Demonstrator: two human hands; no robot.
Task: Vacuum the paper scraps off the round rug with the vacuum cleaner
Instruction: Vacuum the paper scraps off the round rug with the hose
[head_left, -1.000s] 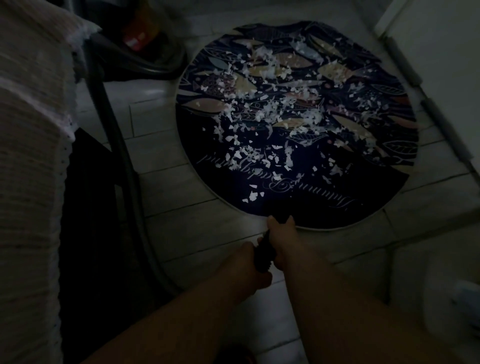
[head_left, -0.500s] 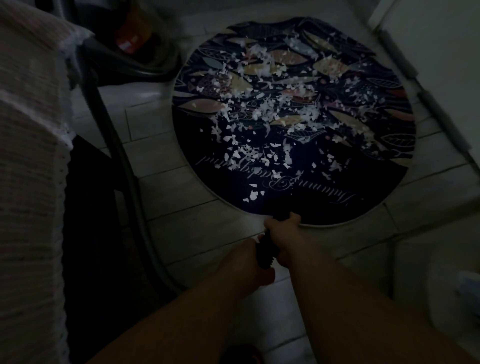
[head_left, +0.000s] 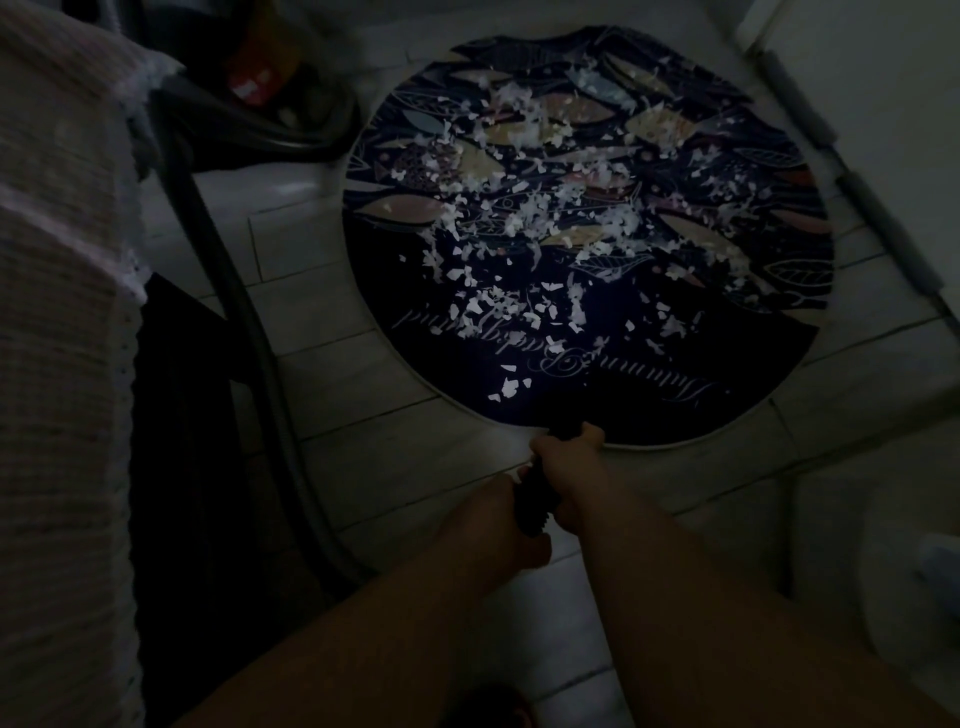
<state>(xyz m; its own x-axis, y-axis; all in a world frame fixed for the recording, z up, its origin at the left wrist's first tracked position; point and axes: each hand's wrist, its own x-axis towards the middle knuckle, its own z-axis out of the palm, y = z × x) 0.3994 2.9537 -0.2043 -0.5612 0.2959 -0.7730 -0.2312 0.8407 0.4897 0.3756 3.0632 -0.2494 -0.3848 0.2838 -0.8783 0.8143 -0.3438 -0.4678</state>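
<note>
My left hand (head_left: 506, 525) and right hand (head_left: 569, 465) share a closed grip on the vacuum handle (head_left: 532, 506) at the near edge of the rug (head_left: 675, 421), to steer it over the paper scraps (head_left: 519, 218).

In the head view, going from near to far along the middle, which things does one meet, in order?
Left hand, gripping the black vacuum handle → right hand, higher on the same handle → round rug → paper scraps.

Bare L hand (head_left: 506, 525), bare R hand (head_left: 567, 466), bare forearms to frame edge, dim light
</note>
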